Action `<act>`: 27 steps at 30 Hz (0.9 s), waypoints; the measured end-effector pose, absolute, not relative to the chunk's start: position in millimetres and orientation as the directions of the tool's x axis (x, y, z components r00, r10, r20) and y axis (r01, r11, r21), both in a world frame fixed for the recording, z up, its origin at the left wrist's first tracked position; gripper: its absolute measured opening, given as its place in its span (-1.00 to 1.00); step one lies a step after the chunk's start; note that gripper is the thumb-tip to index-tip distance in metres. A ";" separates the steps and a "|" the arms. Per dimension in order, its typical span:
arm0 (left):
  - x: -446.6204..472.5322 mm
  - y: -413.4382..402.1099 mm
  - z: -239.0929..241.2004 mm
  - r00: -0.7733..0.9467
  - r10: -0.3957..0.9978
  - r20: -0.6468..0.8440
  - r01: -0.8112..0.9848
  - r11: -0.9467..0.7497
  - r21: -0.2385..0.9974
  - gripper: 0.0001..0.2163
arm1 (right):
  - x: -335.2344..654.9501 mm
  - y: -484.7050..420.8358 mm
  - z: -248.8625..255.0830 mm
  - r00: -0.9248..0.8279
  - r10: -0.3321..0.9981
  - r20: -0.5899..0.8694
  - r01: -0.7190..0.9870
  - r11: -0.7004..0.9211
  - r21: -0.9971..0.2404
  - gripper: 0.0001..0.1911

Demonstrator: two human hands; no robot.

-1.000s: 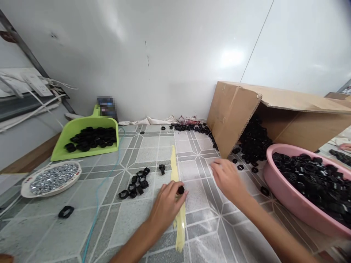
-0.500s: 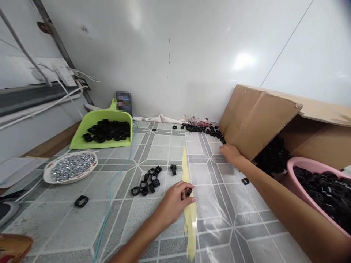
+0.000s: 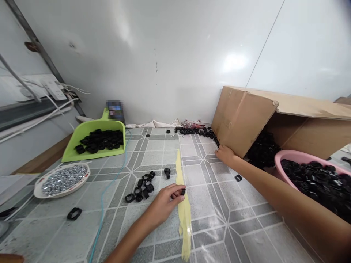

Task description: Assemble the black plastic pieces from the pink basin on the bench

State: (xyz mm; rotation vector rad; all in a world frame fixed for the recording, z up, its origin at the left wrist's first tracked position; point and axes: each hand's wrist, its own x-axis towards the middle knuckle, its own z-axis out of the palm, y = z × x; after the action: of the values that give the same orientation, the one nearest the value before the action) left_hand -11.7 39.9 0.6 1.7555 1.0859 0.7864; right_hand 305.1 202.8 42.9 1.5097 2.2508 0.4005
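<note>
My left hand (image 3: 168,199) pinches a small black plastic ring (image 3: 183,191) between thumb and fingers, above the strip of yellow tape (image 3: 179,175). To its left lies a loose cluster of black plastic rings (image 3: 145,182), with another small black piece (image 3: 167,173) just beyond the hand. Stretched far forward, my right hand (image 3: 226,155) rests at the lower corner of the cardboard box (image 3: 233,120), beside the end of a row of black rings (image 3: 204,132). Its fingers are bent together, and what they hold, if anything, is too small to make out.
A green dustpan (image 3: 65,151) holding black rings and a plate (image 3: 38,191) of small shiny metal pieces are on the left. At the right, a pink basin (image 3: 278,160) full of black parts stands by the box. A teal cord (image 3: 102,204) crosses the tiled-pattern surface.
The view has shifted slightly to the right. My left hand still holds the ring, which now shows nearer its fingertips. My right hand stays by the box corner.
</note>
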 end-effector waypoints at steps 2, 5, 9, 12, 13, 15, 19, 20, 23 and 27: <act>-10.3 39.2 -1.6 0.406 0.909 0.094 0.329 -0.241 0.913 -0.74 | 305.1 201.4 43.6 -0.336 0.928 -0.162 0.839 0.373 0.396 -0.68; -7.8 35.8 -3.9 0.383 0.914 0.136 0.312 -0.267 0.912 -0.77 | 306.9 197.8 50.0 -0.352 0.923 -0.155 0.884 0.382 0.268 -0.68; -5.4 29.7 0.0 0.375 0.917 0.137 0.324 -0.268 0.907 -0.81 | 302.9 186.6 64.1 -0.395 0.909 -0.133 0.918 0.397 -0.009 -0.75; -2.7 26.6 5.4 0.330 0.938 0.101 0.313 -0.210 0.926 -0.78 | 284.4 160.0 67.2 -0.437 0.894 -0.098 0.873 0.396 -0.283 -0.84; -1.4 26.1 6.7 0.311 0.947 0.084 0.290 -0.179 0.940 -0.76 | 275.3 146.7 64.9 -0.454 0.887 -0.085 0.840 0.395 -0.372 -0.84; 1.2 26.1 7.6 0.279 0.959 0.059 0.227 -0.125 0.966 -0.74 | 255.2 116.0 54.5 -0.486 0.872 -0.054 0.757 0.389 -0.526 -0.78; 4.2 27.9 3.9 0.247 0.966 0.069 0.118 -0.101 0.988 -0.73 | 219.1 62.1 21.3 -0.340 0.940 -0.012 0.265 0.084 -0.961 -0.68; 4.3 28.2 2.8 0.249 0.966 0.072 0.101 -0.099 0.990 -0.73 | 212.1 53.7 14.1 -0.289 0.957 -0.037 0.101 -0.008 -0.995 -0.67; 4.5 28.3 1.6 0.263 0.962 0.070 0.102 -0.100 0.990 -0.79 | 198.1 41.5 2.2 -0.232 0.970 -0.073 -0.086 -0.095 -0.992 -0.68; 4.5 28.4 2.5 0.250 0.966 0.057 0.128 -0.091 0.988 -0.81 | 193.1 41.0 1.1 -0.235 0.971 -0.035 -0.065 -0.052 -0.997 -0.68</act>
State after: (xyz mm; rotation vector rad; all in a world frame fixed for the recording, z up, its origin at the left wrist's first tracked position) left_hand 4.5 28.4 2.5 1.4732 1.0836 1.0061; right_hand 193.1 41.0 1.1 1.9523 2.3850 -2.6458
